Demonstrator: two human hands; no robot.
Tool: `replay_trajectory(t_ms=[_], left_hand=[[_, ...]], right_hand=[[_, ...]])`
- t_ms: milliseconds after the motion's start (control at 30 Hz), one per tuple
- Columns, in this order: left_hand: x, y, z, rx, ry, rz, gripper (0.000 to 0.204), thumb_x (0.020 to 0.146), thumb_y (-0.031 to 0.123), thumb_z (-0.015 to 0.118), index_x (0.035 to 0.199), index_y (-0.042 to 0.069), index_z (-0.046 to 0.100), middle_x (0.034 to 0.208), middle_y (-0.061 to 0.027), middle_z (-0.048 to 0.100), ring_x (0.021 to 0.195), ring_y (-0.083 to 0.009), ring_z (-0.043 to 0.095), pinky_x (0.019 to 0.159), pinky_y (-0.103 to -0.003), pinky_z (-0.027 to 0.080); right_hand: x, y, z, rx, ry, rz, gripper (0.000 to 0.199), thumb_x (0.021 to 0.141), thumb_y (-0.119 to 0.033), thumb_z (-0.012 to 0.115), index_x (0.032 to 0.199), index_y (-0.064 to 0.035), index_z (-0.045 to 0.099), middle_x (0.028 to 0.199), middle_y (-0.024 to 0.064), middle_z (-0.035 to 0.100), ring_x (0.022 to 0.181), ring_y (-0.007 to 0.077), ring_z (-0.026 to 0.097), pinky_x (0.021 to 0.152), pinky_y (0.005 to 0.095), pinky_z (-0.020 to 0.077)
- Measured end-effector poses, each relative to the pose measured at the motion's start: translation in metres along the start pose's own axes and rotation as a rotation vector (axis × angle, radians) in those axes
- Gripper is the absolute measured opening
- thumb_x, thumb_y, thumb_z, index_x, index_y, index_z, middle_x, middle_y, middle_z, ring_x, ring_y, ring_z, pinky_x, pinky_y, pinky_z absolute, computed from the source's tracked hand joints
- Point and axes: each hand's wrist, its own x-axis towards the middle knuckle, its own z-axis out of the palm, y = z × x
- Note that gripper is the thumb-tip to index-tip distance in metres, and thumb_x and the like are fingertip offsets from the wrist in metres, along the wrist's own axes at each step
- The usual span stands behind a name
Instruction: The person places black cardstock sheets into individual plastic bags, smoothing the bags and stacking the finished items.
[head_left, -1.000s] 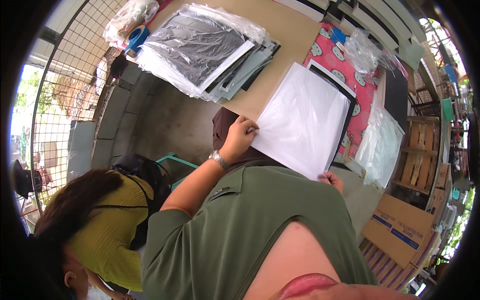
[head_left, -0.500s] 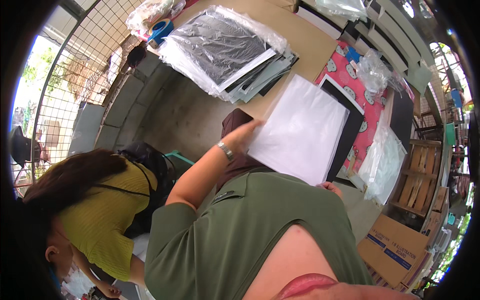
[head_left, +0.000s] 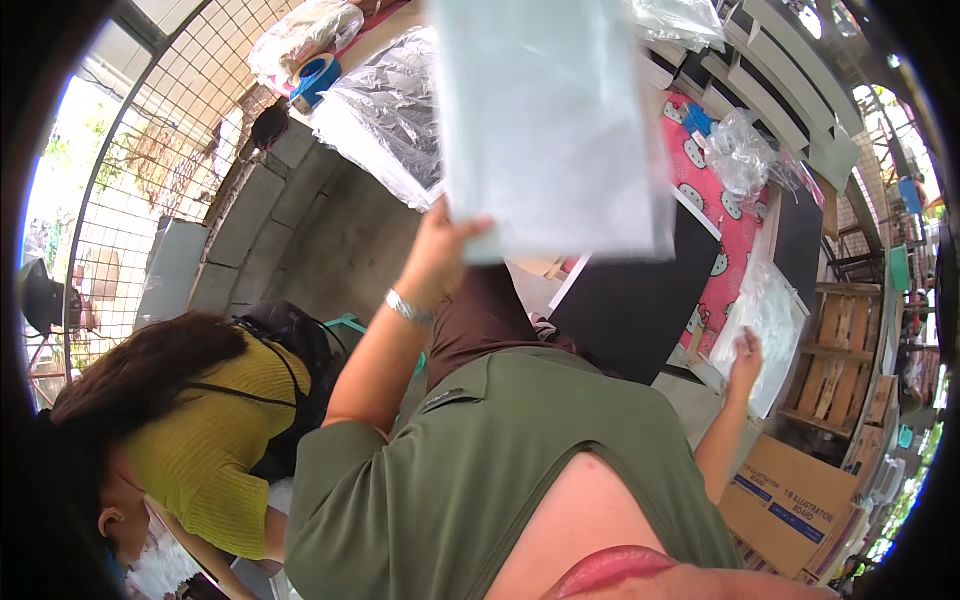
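Observation:
My left hand (head_left: 440, 245) grips the lower left corner of a white sheet in a clear plastic sleeve (head_left: 560, 150). The sleeve is raised in front of me, its edges blurred, and it hides part of the table. Low on the right, my right hand (head_left: 745, 362) has its fingers apart at a pile of clear plastic sleeves (head_left: 765, 325), seemingly touching it. Between my hands lies a black board (head_left: 640, 290) with a white edge strip. Left of the raised sleeve is a plastic-wrapped stack of boards (head_left: 390, 110), partly covered.
A pink patterned cloth (head_left: 694, 160) lies on the table, with crumpled clear plastic (head_left: 742, 155) on it. A blue tape roll (head_left: 316, 80) is at the far left. Beside me on the left bends a person in a yellow top (head_left: 200, 440). A cardboard box (head_left: 790, 500) stands lower right.
The sleeved white sheet has been lifted up and away from me in my left hand, uncovering the black board. My right hand has moved right to the plastic sleeves.

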Motion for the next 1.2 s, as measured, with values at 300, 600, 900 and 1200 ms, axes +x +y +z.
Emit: replay_trajectory(t_ms=[300,600,900,1200], left_hand=[[0.144,-0.005,-0.064,-0.192,0.463,0.172,0.065,0.07,-0.018,0.051,0.126,0.008,0.034,0.12,-0.0127,0.048,0.107,-0.0296,0.049,0.09,-0.041,0.042],[0.077,-0.027,-0.027,1.1,0.852,0.774,0.074,0.072,0.012,0.068,0.131,-0.004,0.025,0.134,-0.0251,0.023,0.125,-0.0368,0.023,0.102,-0.048,0.021],[0.024,-0.066,0.049,0.996,-0.066,0.962,0.016,0.073,0.002,0.062,0.088,0.008,0.061,0.111,-0.0102,0.054,0.11,-0.0297,0.045,0.094,-0.04,0.035],[0.013,-0.101,0.108,0.946,-0.774,0.755,0.011,0.075,0.001,0.061,0.086,0.004,0.061,0.092,-0.0084,0.063,0.092,-0.0256,0.057,0.084,-0.037,0.044]], right_hand=[[0.069,0.11,-0.017,-0.811,-0.027,0.177,0.058,0.073,-0.025,0.066,0.121,0.0027,0.048,0.113,0.0253,0.054,0.106,0.0382,0.052,0.089,0.0412,0.0416],[-0.014,0.005,-0.013,-0.299,0.033,0.176,0.027,0.068,-0.02,0.071,0.079,-0.0002,0.055,0.095,0.0126,0.054,0.087,0.0261,0.051,0.08,0.0357,0.0397],[-0.033,-0.051,0.049,-0.337,0.09,0.071,0.017,0.072,-0.008,0.066,0.087,-0.003,0.06,0.08,0.0096,0.06,0.077,0.0226,0.058,0.069,0.0335,0.044],[-0.066,-0.1,0.075,-0.383,-0.505,-0.301,0.023,0.071,0.002,0.052,0.085,-0.0074,0.067,0.084,0.0122,0.06,0.085,0.0304,0.058,0.073,0.0381,0.0468]])
